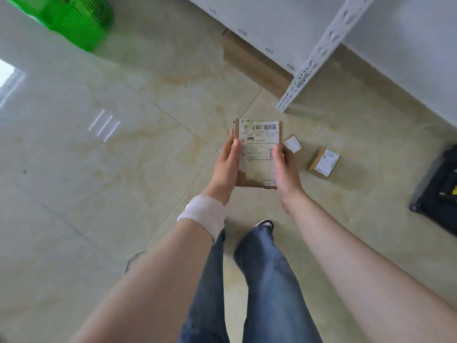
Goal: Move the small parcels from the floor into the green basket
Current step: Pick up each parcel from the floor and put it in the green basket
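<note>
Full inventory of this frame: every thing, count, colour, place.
held parcel: 1, brown, white label, centre, in both hands
tiny parcel: 1, mostly white, floor, just right of held parcel
floor parcel: 1, brown, white label, floor, further right
green basket: 1, green, top left
carton: 1, brown, under shelf
shelf: 1, white, upper right
black object: 1, right edge, unidentifiable
floor: beige tiles
wrist wrap: 1, white, left wrist
left hand: grips held parcel's left edge
right hand: grips its right edge

Both bare forearms reach forward and down, the left wrist wrapped in a white bandage (204,214), while the left grip (226,167) and the right grip (284,169) hold 1 parcel (258,149) between them, thumbs on its top face.
</note>
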Available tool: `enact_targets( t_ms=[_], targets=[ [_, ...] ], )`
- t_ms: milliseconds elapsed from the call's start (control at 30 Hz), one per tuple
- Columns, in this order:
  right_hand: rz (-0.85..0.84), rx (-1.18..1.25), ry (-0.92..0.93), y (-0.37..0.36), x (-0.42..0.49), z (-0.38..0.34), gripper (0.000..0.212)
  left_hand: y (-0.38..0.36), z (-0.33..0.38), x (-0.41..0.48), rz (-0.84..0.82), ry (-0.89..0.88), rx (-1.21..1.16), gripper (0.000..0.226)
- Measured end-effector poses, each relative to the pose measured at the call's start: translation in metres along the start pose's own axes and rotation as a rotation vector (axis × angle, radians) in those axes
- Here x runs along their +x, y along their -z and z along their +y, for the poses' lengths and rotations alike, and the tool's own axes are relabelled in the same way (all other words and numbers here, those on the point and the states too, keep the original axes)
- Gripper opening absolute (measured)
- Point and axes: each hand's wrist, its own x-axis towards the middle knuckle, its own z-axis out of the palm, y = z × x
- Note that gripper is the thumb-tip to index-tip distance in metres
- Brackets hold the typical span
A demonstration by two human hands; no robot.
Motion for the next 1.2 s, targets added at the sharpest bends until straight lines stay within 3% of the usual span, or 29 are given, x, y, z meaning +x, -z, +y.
enact_targets(
  t_ms=[200, 433, 567, 733, 1200],
  targets=[
    [-0.179, -0.105, -0.044, -0.162, -0.046, -0.038, 0.048, 0.157, 0.049, -0.024, 0.147, -0.057, -0.139, 0.056],
    [-0.374, -0.146, -0.025, -0.368, -0.066, -0.06, 0.043, 0.352, 0.091, -0.021, 0.288, -0.137, -0.314, 0.05],
    [-0.426, -0.159, 0.006, -0.45, -0.057, -0.081, 0.051, 0.422, 0.12, 0.001, 0.34, -0.185, -0.339, 0.057],
    [-0.453, -0.16, 0.006, -0.538, -0.033, -0.125, 0.043, 0.489, 0.178, 0.04, 0.362, -0.203, -0.35, 0.052],
    [-0.516, -0.194, -0.002, -0.812, 0.035, -0.246, 0.046, 0.708, 0.336, 0.155, 0.483, -0.179, -0.42, 0.092]
  ],
)
